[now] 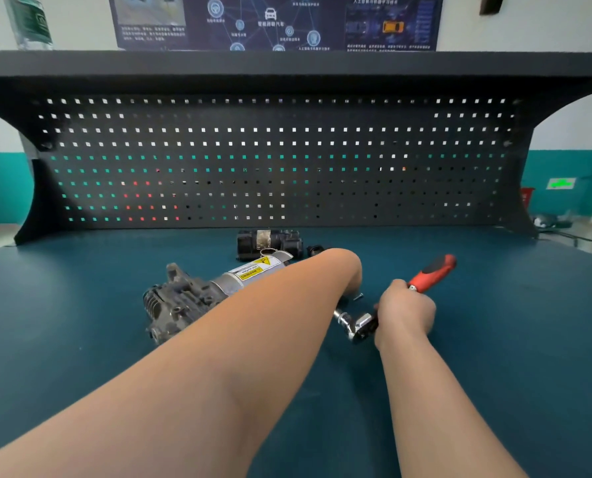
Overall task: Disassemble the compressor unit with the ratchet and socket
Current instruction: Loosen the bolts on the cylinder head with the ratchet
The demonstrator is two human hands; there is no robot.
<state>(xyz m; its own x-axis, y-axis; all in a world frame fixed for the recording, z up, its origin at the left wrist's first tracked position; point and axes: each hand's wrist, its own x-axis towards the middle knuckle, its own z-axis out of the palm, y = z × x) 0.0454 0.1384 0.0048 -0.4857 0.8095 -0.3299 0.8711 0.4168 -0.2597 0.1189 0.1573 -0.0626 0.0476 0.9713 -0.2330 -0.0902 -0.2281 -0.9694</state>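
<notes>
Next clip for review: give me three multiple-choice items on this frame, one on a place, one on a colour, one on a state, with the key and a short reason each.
1. Where does the black cylindrical part lie?
A. behind the compressor unit, nearer the pegboard
B. at the bench's near edge
C. hanging on the pegboard

2. What colour is the ratchet handle?
A. blue
B. red and black
C. yellow

3. What is the right hand doing?
A. resting flat on the bench
B. gripping the ratchet
C. holding the black part

Key:
1 A, it sits on the bench past the compressor, just below the pegboard.
2 B, the handle sticking out of the fist is red with a black inlay.
3 B, its fingers are curled round the ratchet shaft near the chrome head.
</notes>
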